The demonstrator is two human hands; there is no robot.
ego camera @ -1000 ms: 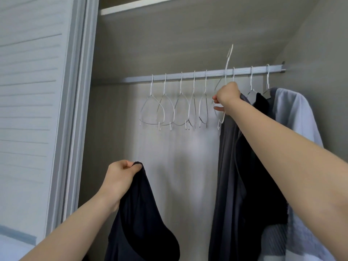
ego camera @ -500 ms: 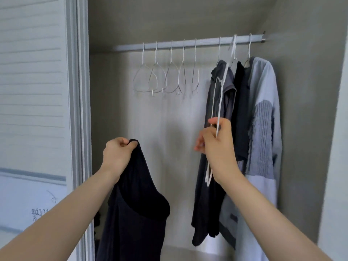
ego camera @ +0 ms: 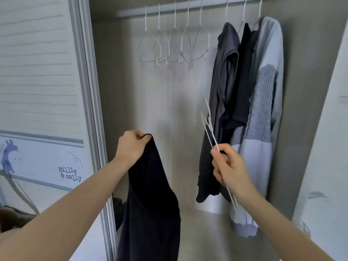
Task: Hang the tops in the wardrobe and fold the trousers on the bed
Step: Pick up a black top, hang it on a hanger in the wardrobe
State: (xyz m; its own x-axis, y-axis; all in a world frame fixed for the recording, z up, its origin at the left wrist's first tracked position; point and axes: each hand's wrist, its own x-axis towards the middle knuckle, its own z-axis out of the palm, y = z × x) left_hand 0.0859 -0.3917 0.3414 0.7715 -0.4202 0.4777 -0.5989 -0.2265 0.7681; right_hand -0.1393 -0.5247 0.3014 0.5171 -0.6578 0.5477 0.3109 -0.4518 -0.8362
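Two hands are busy in front of the open wardrobe, and I read this as the hanging step for one more top. Starting at the far left of the frame, the sliding door (ego camera: pixel 37 91) with its printed lettering fills the edge and plays no part. Just right of it, low centre-left, my left hand (ego camera: pixel 130 146) is curled tight round the top edge of a dark navy top (ego camera: pixel 150 204), which hangs straight down from that grip, clear of the wardrobe floor as far as I can see. Above, across the upper middle, five empty white wire hangers (ego camera: pixel 173 46) hang bunched on the rail (ego camera: pixel 169 10). Lower centre-right, my right hand (ego camera: pixel 228 168) pinches a loose white wire hanger (ego camera: pixel 209 127), seen almost edge-on, one end pointing up and left, the rest trailing below my wrist; it is off the rail and touching no garment that I can make out. Behind it, at the right, three tops already hang: a dark grey shirt (ego camera: pixel 224 72), a black one (ego camera: pixel 244 72) and a pale blue shirt with a knitted panel (ego camera: pixel 267 100).

Next, I judge, the hanger must go inside the navy top's neck opening, one shoulder at a time. That calls for turning the hanger flat-on and spreading the neckline, which my left hand now holds bunched. Then the hook goes on the rail, in the gap between the empties and the grey shirt.
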